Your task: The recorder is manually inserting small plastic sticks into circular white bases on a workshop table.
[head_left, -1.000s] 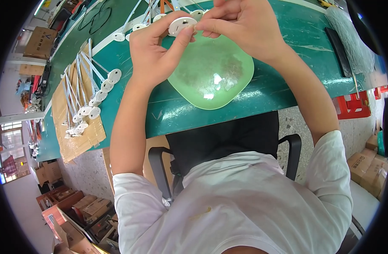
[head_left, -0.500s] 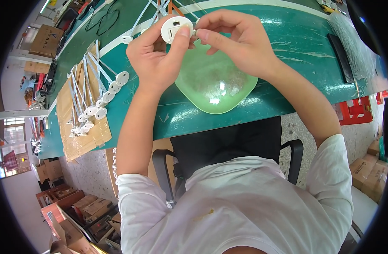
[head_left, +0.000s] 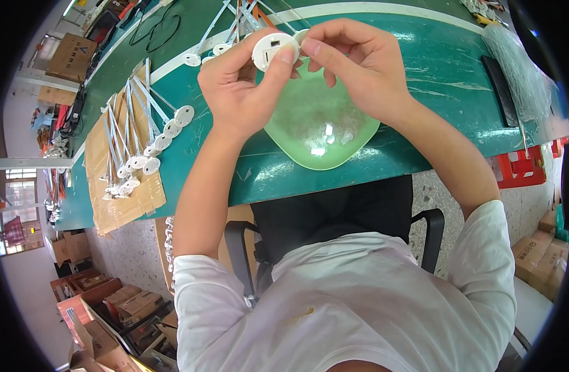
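Note:
A round white disc with small rectangular cutouts is held between the thumb and fingers of my left hand, its flat face turned up. My right hand is closed in a pinch right beside the disc's right edge. Whatever sits between those fingertips is too small and hidden to name. Below both hands lies a shallow green plastic tray, its far part covered by my fingers.
On the left, a flat cardboard sheet carries several white discs with pale strips attached. More strips with discs lie at the back. A black bar and clear stringy plastic lie on the right of the green table.
Both hands have shifted slightly to the right with the disc. The left thumb stays pressed on its face, and the right fingers remain pinched at its edge.

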A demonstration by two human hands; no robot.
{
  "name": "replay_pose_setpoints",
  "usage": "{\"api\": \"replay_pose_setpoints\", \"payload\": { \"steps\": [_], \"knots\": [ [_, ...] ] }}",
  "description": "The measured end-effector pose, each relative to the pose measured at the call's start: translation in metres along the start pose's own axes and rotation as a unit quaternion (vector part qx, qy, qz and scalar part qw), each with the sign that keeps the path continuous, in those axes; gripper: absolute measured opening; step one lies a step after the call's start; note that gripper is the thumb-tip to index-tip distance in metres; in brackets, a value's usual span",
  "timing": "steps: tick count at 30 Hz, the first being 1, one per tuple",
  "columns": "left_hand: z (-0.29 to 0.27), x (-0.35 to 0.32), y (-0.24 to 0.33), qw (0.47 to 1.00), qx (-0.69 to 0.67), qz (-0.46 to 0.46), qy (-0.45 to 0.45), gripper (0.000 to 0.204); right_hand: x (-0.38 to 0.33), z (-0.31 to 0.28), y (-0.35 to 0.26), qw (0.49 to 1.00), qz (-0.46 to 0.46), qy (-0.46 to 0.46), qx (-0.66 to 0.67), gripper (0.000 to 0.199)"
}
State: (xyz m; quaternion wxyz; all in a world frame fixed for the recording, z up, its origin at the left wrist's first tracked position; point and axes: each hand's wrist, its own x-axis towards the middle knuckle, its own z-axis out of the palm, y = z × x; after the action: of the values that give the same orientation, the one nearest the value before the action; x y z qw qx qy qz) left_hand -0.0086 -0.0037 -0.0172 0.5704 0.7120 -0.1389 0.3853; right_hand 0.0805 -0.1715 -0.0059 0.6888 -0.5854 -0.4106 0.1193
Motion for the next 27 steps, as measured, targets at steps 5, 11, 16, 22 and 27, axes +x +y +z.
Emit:
{"api": "replay_pose_setpoints", "payload": {
  "steps": [5,11,16,22,27],
  "knots": [
    [0.0,0.0,0.0,1.0,0.021,0.009,-0.014,0.023,-0.001,-0.003,-0.005,1.0,-0.009,-0.003,-0.017,0.012],
    [-0.007,0.005,0.008,0.98,0.115,0.149,-0.069,0.036,-0.003,-0.002,-0.008,0.92,-0.338,0.108,-0.167,0.01],
    [0.001,0.002,0.01,0.984,0.106,0.121,-0.072,0.04,0.0,-0.003,-0.007,0.867,-0.415,0.121,-0.249,0.014],
    [0.01,-0.004,0.01,0.997,-0.074,-0.019,-0.029,0.042,0.003,-0.006,-0.006,0.856,-0.428,0.121,-0.264,0.014],
    [0.01,-0.006,0.012,0.994,-0.092,-0.053,-0.018,0.044,0.004,-0.005,-0.004,0.848,-0.44,0.109,-0.275,0.015]
  ]
}}
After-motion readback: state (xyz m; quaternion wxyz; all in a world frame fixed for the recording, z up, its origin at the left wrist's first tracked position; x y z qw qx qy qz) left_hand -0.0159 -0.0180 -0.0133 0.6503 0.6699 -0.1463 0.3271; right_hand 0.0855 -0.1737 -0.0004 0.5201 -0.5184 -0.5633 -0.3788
